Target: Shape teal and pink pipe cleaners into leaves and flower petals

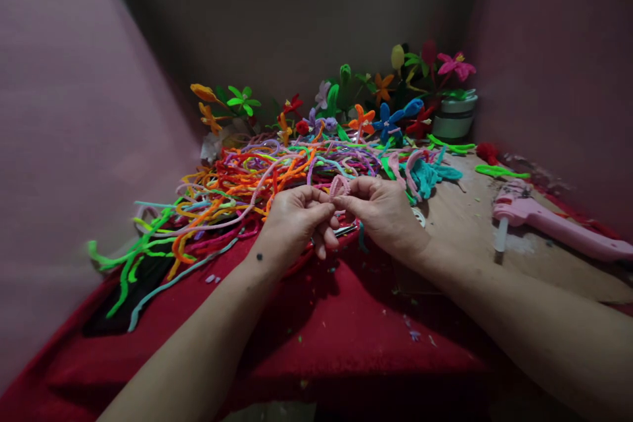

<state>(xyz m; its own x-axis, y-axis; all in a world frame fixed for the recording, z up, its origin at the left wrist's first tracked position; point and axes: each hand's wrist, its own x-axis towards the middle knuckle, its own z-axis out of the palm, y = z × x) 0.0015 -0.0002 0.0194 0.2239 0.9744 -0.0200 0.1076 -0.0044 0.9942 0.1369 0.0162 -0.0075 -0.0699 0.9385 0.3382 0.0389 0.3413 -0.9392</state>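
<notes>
Between the fingertips of both hands is a pink pipe cleaner (339,186), bent into a small loop that points upward. My left hand (302,214) pinches its lower end from the left, thumb against forefinger. From the right, my right hand (383,214) pinches the same end, its fingertips almost meeting the left ones. The other left fingers curl loosely below. Scissors (345,230), partly hidden, lie behind and under the hands. Just beyond is a heap of many-coloured pipe cleaners (257,171), with teal bent pieces (429,175) to its right.
A pink glue gun (554,221) rests on a cardboard sheet (455,211) at the right. Pipe-cleaner flowers, including a blue flower (388,122), stand along the back near a pale pot (455,115). A red cloth (336,330) with small scraps covers the front. Pink walls flank both sides.
</notes>
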